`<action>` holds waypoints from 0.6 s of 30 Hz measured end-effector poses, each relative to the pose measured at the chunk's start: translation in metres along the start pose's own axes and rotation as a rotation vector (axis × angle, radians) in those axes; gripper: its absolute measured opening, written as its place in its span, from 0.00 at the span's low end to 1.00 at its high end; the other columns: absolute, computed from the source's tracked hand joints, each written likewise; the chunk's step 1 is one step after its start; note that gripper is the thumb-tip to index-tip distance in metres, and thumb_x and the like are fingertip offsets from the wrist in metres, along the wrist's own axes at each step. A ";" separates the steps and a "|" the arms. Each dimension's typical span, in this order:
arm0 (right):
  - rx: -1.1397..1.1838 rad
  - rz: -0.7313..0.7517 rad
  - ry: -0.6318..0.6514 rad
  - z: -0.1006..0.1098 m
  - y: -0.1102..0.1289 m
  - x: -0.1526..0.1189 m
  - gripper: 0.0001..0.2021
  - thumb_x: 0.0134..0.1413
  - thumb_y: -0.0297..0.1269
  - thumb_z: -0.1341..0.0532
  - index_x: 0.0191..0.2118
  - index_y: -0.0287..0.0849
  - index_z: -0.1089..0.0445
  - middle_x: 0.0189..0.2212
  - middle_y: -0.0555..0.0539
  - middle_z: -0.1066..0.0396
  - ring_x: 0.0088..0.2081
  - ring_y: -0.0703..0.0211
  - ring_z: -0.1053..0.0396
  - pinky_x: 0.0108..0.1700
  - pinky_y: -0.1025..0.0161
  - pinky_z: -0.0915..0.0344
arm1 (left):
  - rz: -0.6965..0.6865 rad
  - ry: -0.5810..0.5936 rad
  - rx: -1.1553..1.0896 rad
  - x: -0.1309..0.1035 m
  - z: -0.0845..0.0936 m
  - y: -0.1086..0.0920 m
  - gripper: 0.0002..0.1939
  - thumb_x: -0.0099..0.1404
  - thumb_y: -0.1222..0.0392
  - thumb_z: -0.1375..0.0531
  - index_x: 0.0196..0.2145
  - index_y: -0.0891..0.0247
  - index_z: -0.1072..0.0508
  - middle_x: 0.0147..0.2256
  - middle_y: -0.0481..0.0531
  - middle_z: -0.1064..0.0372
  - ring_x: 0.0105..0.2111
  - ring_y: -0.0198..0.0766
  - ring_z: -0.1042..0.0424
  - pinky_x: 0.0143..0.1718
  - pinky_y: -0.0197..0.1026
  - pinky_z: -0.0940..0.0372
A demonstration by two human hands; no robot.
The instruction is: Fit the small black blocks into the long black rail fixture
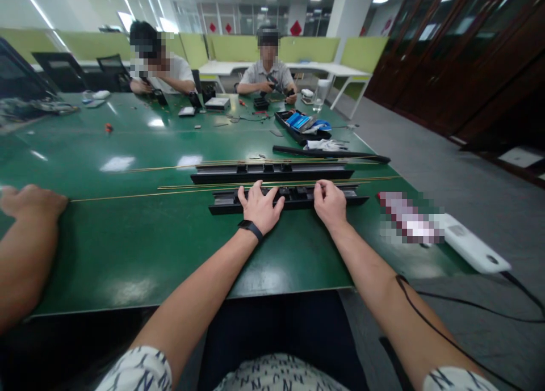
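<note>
Two long black rails with silver inner channels and black blocks lie parallel on a green table. My left hand (260,208), wearing a dark wristband, rests with spread fingers on the near rail (227,207). My right hand (332,202) is closed in a pinch at that rail's right part; whatever lies between its fingertips is hidden. Thin brass-coloured rods (183,186) run along the rail's far side, past both hands. Beyond them lies the far rail (213,178), with more thin rods along it.
Another person's hand (32,202) lies at the left, beside a rod's end. A black tube (332,152), white gloves (326,145) and a black tray (293,131) lie farther back. At right are a blurred red-edged object (409,218) and a white corded device (474,246). Two people sit opposite.
</note>
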State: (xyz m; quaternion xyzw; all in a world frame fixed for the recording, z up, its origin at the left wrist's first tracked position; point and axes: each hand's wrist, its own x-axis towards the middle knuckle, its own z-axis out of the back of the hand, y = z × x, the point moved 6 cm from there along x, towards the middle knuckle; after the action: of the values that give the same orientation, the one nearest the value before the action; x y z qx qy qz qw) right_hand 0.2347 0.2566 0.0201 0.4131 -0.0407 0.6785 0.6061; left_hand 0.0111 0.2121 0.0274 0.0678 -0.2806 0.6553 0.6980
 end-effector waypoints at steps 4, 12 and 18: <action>-0.008 0.013 -0.016 0.000 0.001 -0.001 0.19 0.69 0.46 0.50 0.46 0.41 0.26 0.34 0.43 0.24 0.38 0.51 0.28 0.46 0.56 0.38 | -0.006 -0.015 0.008 -0.001 0.001 0.000 0.21 0.74 0.43 0.45 0.57 0.50 0.22 0.65 0.64 0.36 0.65 0.52 0.36 0.72 0.69 0.64; -0.033 -0.003 -0.045 0.002 0.000 -0.004 0.20 0.69 0.48 0.50 0.45 0.42 0.25 0.33 0.42 0.24 0.36 0.51 0.29 0.44 0.57 0.39 | -0.006 0.001 -0.014 -0.005 0.003 -0.002 0.22 0.75 0.43 0.46 0.57 0.51 0.22 0.65 0.64 0.36 0.67 0.52 0.39 0.72 0.69 0.66; -0.039 -0.006 -0.037 0.004 0.004 -0.005 0.20 0.69 0.47 0.50 0.45 0.41 0.25 0.33 0.42 0.23 0.37 0.51 0.29 0.44 0.57 0.40 | 0.006 0.025 -0.016 -0.006 0.004 -0.002 0.22 0.74 0.42 0.47 0.57 0.50 0.22 0.65 0.63 0.36 0.67 0.51 0.39 0.73 0.68 0.68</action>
State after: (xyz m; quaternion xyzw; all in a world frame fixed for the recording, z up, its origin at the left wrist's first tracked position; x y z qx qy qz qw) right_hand 0.2332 0.2492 0.0215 0.4136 -0.0639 0.6680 0.6153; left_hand 0.0115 0.2051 0.0283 0.0534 -0.2773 0.6561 0.6998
